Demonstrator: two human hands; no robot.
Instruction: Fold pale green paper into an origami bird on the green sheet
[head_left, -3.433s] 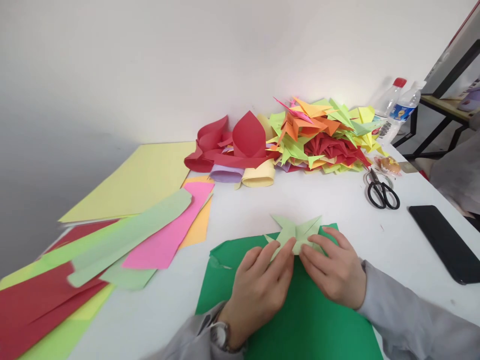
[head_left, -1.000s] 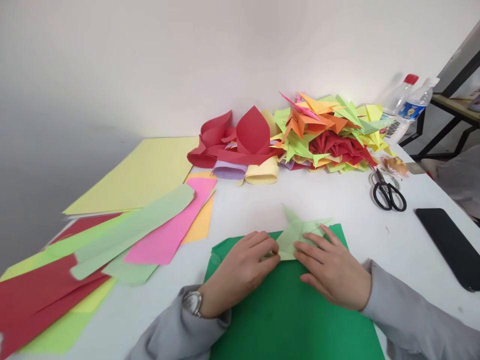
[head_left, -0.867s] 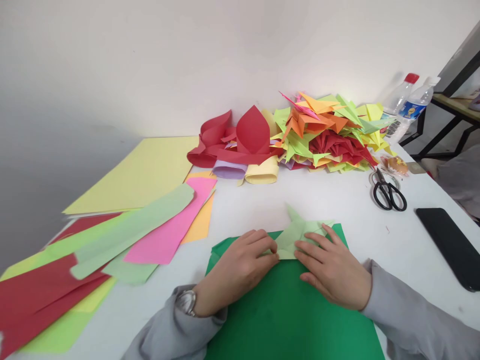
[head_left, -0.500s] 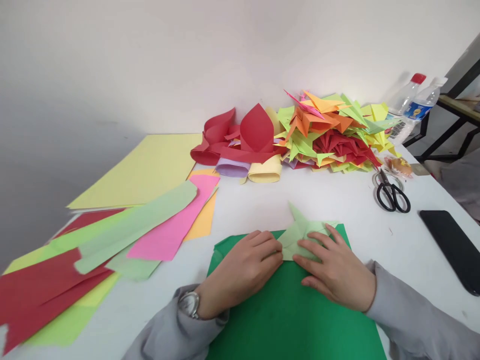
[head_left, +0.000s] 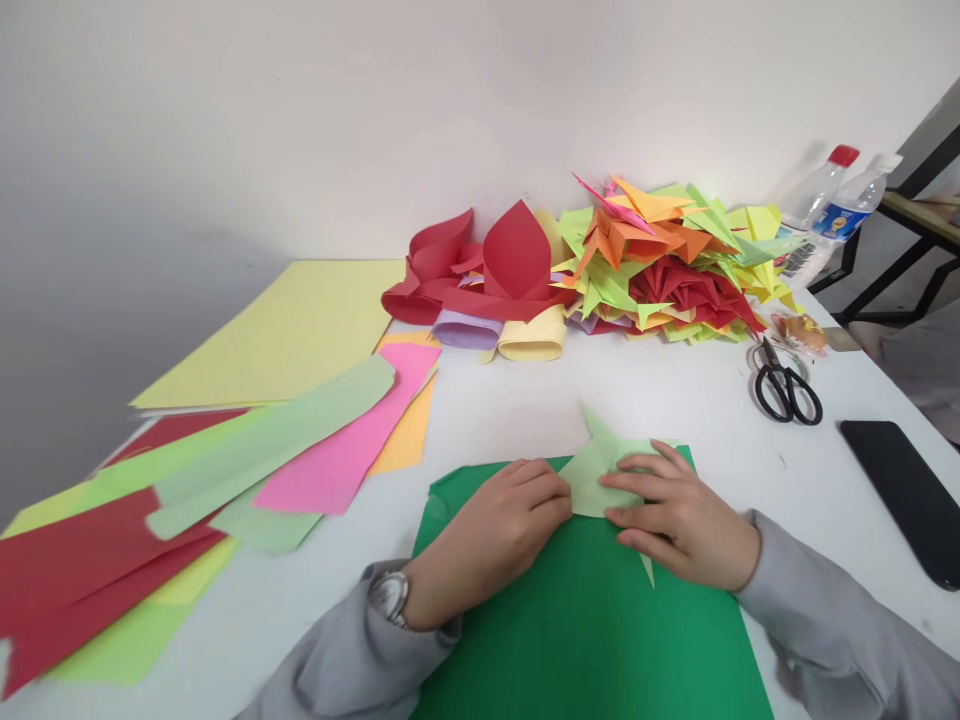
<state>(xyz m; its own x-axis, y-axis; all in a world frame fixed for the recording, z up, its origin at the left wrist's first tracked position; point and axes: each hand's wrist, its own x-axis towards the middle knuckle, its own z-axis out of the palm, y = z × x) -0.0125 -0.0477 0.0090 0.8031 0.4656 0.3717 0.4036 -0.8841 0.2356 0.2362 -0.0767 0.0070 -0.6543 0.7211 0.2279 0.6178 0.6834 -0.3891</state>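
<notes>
A pale green folded paper [head_left: 592, 475] with pointed tips lies over the far edge of a green sheet [head_left: 592, 620]. One tip points away from me, and a thin one sticks out below my right hand. My left hand [head_left: 510, 525], with a watch on its wrist, is closed, its fingertips pinching the folded paper's left corner. My right hand [head_left: 679, 515] rests on the right part of the paper with its fingers spread, covering some of the folds.
Coloured paper strips [head_left: 277, 450] overlap on the left, near yellow sheets [head_left: 285, 330]. Along the wall are rolled red paper [head_left: 517, 255] and a heap of folded paper shapes [head_left: 660, 250]. Scissors [head_left: 787, 385], a black phone [head_left: 904, 500] and plastic bottles [head_left: 840, 205] are at right.
My right hand has shifted slightly right across the folded paper. A thin paper tip now shows below its fingers. My left hand still pinches the left corner.
</notes>
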